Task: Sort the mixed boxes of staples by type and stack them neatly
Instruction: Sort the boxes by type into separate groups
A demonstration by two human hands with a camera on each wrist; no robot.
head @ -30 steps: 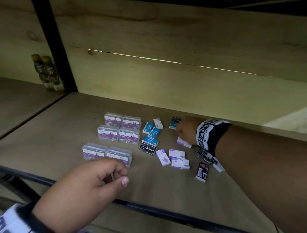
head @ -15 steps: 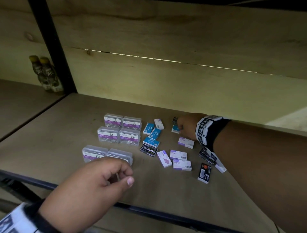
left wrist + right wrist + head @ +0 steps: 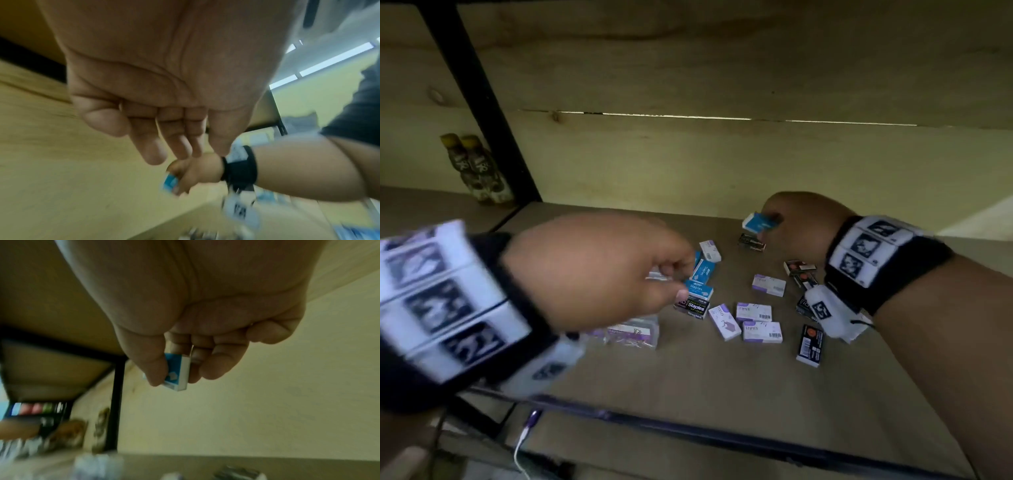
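Above shelf [image 3: 688,370], right hand [image 3: 801,219] raised, pinching blue box [image 3: 761,221].

Small staple boxes [image 3: 753,320] lie scattered mid-frame on the shelf board [image 3: 722,394]. Two bottles [image 3: 479,168] stand far left, behind the upright post [image 3: 482,99]. Lower left of the scatter sits a clear case [image 3: 635,330]; a cable [image 3: 524,442] hangs below the board's front edge.

shelf [image 3: 688,394]: matt wood, smooth
back wall [image 3: 722,68]: pale grained wood
frame post [image 3: 482,102]: black metal
staple boxes [image 3: 762,331]: printed card; slight sheen
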